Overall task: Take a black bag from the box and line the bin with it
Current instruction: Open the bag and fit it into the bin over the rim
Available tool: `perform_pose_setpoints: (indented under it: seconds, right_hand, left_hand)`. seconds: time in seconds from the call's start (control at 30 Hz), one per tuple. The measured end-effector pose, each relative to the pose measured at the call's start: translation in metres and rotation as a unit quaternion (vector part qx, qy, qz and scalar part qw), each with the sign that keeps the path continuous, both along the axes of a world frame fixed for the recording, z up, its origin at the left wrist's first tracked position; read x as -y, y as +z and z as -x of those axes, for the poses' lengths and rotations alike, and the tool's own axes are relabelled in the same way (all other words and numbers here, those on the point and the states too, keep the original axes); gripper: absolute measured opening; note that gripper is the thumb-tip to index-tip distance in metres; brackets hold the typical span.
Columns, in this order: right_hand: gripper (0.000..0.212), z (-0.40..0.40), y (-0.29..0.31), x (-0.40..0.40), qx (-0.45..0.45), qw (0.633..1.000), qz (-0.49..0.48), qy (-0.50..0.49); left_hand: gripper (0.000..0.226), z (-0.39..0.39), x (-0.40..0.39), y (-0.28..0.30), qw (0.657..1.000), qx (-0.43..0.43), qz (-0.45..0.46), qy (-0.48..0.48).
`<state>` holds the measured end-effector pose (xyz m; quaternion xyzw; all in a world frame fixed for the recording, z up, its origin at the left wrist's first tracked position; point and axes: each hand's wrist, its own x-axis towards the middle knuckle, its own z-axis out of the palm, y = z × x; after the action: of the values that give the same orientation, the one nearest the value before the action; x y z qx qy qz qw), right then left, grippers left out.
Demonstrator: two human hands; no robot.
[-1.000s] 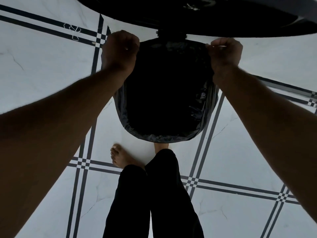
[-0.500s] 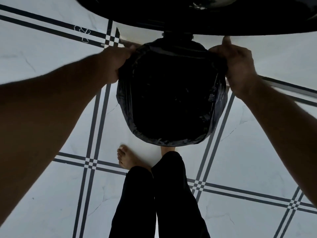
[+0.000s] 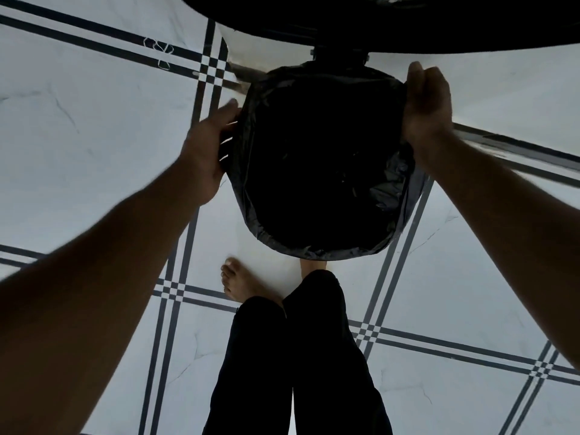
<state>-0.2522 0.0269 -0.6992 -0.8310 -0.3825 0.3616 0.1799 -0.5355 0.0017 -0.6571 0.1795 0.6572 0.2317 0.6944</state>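
Now our left hand (image 3: 208,149) has slid down from the far rim to press flat-fingered against the bin's side, while our right hand (image 3: 428,103) grips the black bag (image 3: 317,164), folded over the bin on the floor (image 3: 94,120); lining looks nearly done.

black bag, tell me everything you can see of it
The black bag is thin, glossy, crinkled plastic, opened wide with its mouth folded over the rim of the round bin beneath, which it almost wholly hides. Its inside is dark. Loose folds bunch on the right. The left hand presses its left side; the right hand holds its upper right edge. It sits on the tiled floor, before the person's feet.
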Motion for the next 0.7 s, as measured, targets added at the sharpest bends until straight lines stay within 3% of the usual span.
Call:
perform_pose_setpoints:
  seconds: [0.27, 0.4, 0.5, 0.6, 0.7]
  right_hand:
    - [0.056, 0.001, 0.000, 0.003, 0.042, 0.998, 0.041, -0.037]
    - [0.055, 0.000, 0.002, 0.002, 0.062, 0.996, 0.051, -0.040]
    - [0.049, -0.005, 0.008, 0.013, 0.103, 0.993, -0.018, -0.062]
    - [0.035, -0.011, 0.019, 0.039, 0.221, 0.964, -0.099, -0.110]
    - [0.028, 0.002, 0.030, 0.072, 0.228, 0.956, -0.159, -0.096]
  left_hand:
    - [0.019, 0.008, 0.013, -0.025, 0.999, -0.037, 0.017, 0.007]
    - [0.014, 0.001, -0.007, -0.025, 0.988, -0.138, 0.016, -0.060]
    - [0.013, 0.002, -0.006, -0.027, 0.965, -0.237, -0.034, -0.111]
    - [0.013, 0.001, 0.007, -0.024, 0.909, -0.357, -0.124, -0.173]
    - [0.016, 0.004, 0.019, -0.024, 0.937, -0.310, -0.128, -0.095]
